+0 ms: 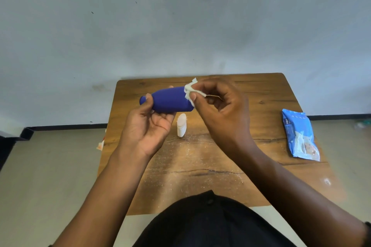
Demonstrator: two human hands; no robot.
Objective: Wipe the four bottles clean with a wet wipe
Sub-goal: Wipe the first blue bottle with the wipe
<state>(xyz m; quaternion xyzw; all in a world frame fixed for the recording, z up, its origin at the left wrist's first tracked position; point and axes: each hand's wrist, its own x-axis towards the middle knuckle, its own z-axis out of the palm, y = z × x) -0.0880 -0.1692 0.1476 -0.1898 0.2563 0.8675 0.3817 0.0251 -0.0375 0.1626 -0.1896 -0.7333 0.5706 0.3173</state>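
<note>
Blue bottle (168, 100) held in the air above the far half of the wooden table (261, 106), lying nearly horizontal, its long axis running left to right across the view with a slight upward tilt toward the right. The narrow rounded end points to the person's left and the broad end to the right; which end carries the cap cannot be told. The left hand (149, 126) cradles the bottle from below and from the near side, thumb curled over its left end and fingertips showing past the far edge. The right hand (218, 106) pinches a crumpled white wet wipe (190, 92) between thumb and forefinger and presses it against the bottle's broad right end, so this hand sits directly on the axis. The governing relation appears to be that the unwiped length extends leftward from the wipe, toward the left hand; a stroke along the axis would probably run right to left, with the left hand likely needing to turn the bottle. A small white bottle (181, 125) stands on the table just below the blue bottle; a blue wipe packet (300, 135) lies well to the blue bottle's right. The other bottles are not identifiable.
</note>
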